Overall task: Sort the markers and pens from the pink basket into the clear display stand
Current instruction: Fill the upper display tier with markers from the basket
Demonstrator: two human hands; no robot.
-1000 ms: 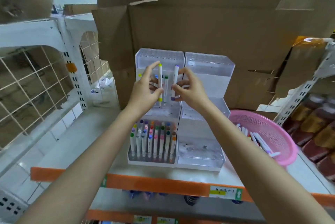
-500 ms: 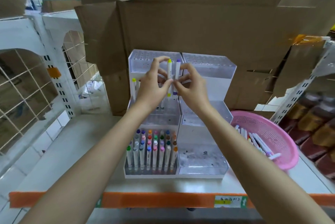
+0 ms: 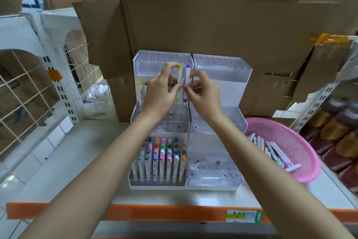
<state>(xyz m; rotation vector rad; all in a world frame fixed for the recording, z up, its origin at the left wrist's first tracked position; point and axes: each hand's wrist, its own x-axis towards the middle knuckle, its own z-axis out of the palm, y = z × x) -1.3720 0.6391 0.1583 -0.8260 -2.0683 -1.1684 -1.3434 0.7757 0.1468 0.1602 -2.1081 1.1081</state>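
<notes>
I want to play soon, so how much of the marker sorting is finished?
Not halfway, I'd guess. Done: the front-left section of the stand is full. In hand: the left hand pinches a yellow-capped marker and the right hand a purple-capped marker above the middle tier. Left: loose markers in the pink basket, and the right-side sections look almost bare.

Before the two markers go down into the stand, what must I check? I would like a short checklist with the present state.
1. Left hand pinches the yellow-capped marker: ok.
2. Right hand pinches the purple-capped marker: ok.
3. Both markers upright: ok.
4. Tips lined up with free holes in the middle tier: cannot tell, the hands hide them.
5. Room in the front-left compartment: not ok, it looks full.
6. More markers waiting in the pink basket: ok.
</notes>
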